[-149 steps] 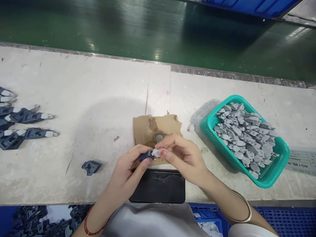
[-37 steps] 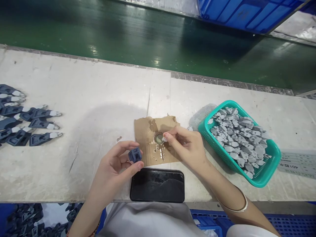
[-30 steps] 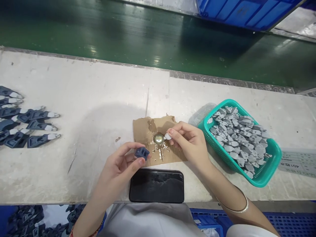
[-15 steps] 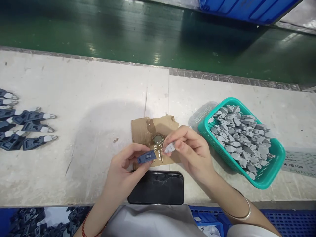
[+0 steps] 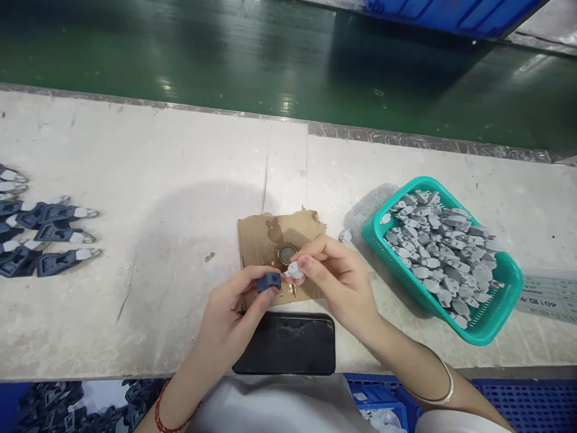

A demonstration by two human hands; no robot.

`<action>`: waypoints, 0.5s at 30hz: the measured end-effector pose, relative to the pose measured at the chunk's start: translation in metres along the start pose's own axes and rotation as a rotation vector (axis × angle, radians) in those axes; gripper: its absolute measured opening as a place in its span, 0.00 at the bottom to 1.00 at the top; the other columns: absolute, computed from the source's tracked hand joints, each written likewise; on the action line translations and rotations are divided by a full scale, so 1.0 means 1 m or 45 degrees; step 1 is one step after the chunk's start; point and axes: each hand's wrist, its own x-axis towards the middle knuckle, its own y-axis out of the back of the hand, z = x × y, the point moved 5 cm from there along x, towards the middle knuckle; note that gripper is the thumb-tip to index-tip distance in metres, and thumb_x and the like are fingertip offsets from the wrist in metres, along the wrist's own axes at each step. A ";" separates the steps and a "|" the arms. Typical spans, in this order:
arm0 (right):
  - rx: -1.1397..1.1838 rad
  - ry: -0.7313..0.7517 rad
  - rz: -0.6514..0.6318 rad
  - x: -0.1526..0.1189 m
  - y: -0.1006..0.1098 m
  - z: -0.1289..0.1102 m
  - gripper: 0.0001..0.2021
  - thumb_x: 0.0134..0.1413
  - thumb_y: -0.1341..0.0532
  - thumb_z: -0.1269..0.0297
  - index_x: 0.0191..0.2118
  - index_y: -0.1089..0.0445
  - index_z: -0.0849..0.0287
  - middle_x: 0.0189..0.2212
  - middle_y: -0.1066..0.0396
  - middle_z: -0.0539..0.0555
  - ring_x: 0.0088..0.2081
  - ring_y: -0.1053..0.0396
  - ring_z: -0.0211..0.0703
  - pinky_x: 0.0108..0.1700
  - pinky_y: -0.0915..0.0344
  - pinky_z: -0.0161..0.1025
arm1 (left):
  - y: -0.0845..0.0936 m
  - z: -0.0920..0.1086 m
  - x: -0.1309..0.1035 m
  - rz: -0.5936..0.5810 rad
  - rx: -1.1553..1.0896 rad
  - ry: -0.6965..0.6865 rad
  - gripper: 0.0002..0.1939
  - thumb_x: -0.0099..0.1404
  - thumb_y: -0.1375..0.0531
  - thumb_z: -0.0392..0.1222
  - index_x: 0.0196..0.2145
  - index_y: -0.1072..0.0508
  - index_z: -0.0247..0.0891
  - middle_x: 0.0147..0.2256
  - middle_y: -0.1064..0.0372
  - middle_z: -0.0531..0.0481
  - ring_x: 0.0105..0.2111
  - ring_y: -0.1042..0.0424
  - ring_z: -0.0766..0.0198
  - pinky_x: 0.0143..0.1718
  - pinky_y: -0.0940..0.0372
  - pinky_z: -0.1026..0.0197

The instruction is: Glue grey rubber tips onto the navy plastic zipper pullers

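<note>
Between the thumb and fingers of my left hand (image 5: 237, 304) is a dark blue plastic part (image 5: 269, 281), its end with a small hole turned toward the right. My right hand (image 5: 340, 276) pinches a small light grey plastic piece (image 5: 294, 270) by its wider end. The narrow tip of that piece points at the blue part's end, very close to it; whether they touch I cannot tell. Under both hands lies a torn piece of cardboard (image 5: 255, 234) with a round, bottle-cap-like dish (image 5: 287, 255) and wet, shiny spots on it.
A green basket (image 5: 511, 288) full of grey pieces stands at the right, one loose grey piece (image 5: 345, 236) beside it. A black phone (image 5: 285, 344) lies near the table edge. Joined blue-and-grey parts (image 5: 58, 263) lie at the left. Beyond the table runs a green surface (image 5: 202, 66).
My right hand has brought the grey piece left toward the blue part. My left hand has turned the blue part so its holed end shows. The loose grey piece by the basket now shows.
</note>
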 end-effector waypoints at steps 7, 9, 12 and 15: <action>-0.247 0.046 -0.062 -0.003 -0.005 -0.002 0.13 0.67 0.36 0.55 0.33 0.28 0.56 0.25 0.23 0.49 0.26 0.26 0.37 0.26 0.31 0.34 | -0.001 -0.001 -0.002 -0.006 0.037 0.035 0.09 0.73 0.39 0.46 0.45 0.20 0.42 0.34 0.22 0.50 0.34 0.24 0.64 0.34 0.31 0.66; -0.259 0.043 -0.072 -0.003 -0.005 0.000 0.12 0.68 0.36 0.55 0.33 0.27 0.55 0.26 0.23 0.49 0.27 0.25 0.38 0.27 0.30 0.34 | -0.001 -0.001 -0.002 -0.011 0.052 0.037 0.09 0.74 0.39 0.46 0.45 0.20 0.42 0.34 0.24 0.51 0.34 0.25 0.64 0.33 0.32 0.67; -0.286 0.083 -0.092 -0.002 -0.005 0.000 0.10 0.68 0.36 0.59 0.34 0.27 0.55 0.26 0.22 0.49 0.27 0.24 0.37 0.28 0.30 0.33 | 0.000 -0.002 -0.002 -0.024 0.073 0.027 0.09 0.74 0.39 0.46 0.46 0.20 0.42 0.35 0.24 0.50 0.35 0.25 0.64 0.33 0.33 0.66; -0.397 0.131 -0.131 0.000 -0.006 -0.005 0.09 0.68 0.37 0.63 0.34 0.27 0.55 0.26 0.22 0.48 0.27 0.26 0.36 0.28 0.31 0.32 | 0.000 -0.002 -0.002 -0.048 0.113 0.005 0.11 0.75 0.40 0.47 0.47 0.20 0.41 0.35 0.25 0.49 0.36 0.25 0.62 0.34 0.32 0.65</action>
